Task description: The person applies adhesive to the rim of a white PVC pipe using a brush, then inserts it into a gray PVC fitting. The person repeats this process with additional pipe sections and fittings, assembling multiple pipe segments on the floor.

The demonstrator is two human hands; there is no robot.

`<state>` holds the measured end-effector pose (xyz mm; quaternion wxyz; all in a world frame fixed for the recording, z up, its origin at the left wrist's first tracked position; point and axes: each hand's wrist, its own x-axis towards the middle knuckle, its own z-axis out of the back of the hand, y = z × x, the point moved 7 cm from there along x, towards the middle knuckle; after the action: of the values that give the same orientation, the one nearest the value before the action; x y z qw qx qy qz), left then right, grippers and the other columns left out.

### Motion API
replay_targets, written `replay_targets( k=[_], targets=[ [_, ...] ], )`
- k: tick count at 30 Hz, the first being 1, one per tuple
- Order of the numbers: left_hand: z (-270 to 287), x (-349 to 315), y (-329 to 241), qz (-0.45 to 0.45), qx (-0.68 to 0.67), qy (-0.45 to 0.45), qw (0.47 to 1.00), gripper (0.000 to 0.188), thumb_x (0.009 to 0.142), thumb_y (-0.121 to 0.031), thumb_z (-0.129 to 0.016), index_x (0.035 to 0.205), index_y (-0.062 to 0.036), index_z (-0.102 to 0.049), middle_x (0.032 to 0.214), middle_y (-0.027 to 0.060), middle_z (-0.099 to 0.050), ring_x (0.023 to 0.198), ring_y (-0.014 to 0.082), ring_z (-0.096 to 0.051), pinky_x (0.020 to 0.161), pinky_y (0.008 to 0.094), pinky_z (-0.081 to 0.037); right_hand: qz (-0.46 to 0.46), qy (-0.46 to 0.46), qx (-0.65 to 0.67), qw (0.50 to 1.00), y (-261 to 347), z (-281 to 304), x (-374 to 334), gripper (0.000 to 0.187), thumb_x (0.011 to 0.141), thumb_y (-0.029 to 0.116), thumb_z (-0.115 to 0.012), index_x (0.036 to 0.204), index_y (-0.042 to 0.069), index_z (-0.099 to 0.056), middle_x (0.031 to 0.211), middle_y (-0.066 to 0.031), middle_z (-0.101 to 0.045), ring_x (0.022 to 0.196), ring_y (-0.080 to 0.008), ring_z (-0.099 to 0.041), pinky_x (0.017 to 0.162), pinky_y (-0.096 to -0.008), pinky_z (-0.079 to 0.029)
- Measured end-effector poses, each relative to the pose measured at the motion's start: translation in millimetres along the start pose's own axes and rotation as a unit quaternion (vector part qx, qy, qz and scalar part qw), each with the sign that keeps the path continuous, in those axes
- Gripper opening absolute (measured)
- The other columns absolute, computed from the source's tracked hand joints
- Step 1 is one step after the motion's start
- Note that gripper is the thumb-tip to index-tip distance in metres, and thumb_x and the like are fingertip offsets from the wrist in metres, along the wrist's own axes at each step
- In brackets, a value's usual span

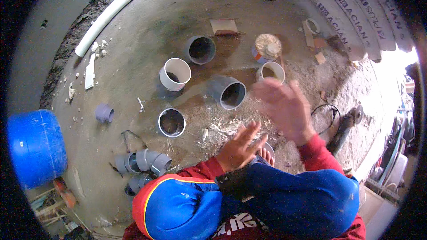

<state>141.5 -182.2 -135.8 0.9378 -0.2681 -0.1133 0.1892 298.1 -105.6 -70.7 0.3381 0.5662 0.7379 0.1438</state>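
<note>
My left hand hovers above my raised knees, fingers stretched out and nothing held. Smeared by motion, my right hand is in front of a small white cup-like pipe piece; its fingers are too blurred to read. Just beyond that piece is a tin with a crusted cream top. Left of my right hand stands a grey pipe elbow, its mouth facing up. A white pipe fitting, a grey pipe fitting and a grey pipe ring stand near it on the dirty floor.
At the left lie a blue barrel, a small purple-grey pipe piece and several grey fittings. A long white pipe runs along the wall. An angle grinder-like tool and stacked sacks are at the right.
</note>
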Motion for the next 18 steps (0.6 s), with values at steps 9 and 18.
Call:
replay_targets(
  k=[9, 18],
  targets=[
    [48, 15, 2, -0.090, -0.103, -0.040, 0.990, 0.029, 0.081, -0.022, -0.081, 0.104, -0.0095, -0.070, 0.104, 0.0114, -0.070, 0.097, 0.0291, -0.069, 0.083, 0.0417, -0.058, -0.153, 0.026, -0.392, 0.907, -108, 36, -35, 0.052, 0.112, 0.040, -0.038, 0.125, -0.003, -0.066, 0.114, -0.0162, -0.072, 0.105, -0.0224, -0.066, 0.094, -0.0394, -0.052],
    [34, 22, 15, 0.138, -0.470, 0.024, 0.872, 0.076, 0.091, -0.062, -0.067, 0.134, -0.0005, -0.060, 0.128, 0.0170, -0.065, 0.120, 0.0275, -0.063, 0.104, 0.0410, -0.049, -0.073, 0.425, -0.422, 0.797, -128, -12, -40, 0.026, 0.090, 0.011, -0.059, 0.113, 0.004, -0.070, 0.117, -0.0197, -0.071, 0.107, -0.0282, -0.068, 0.091, -0.0418, -0.053]
  ],
)
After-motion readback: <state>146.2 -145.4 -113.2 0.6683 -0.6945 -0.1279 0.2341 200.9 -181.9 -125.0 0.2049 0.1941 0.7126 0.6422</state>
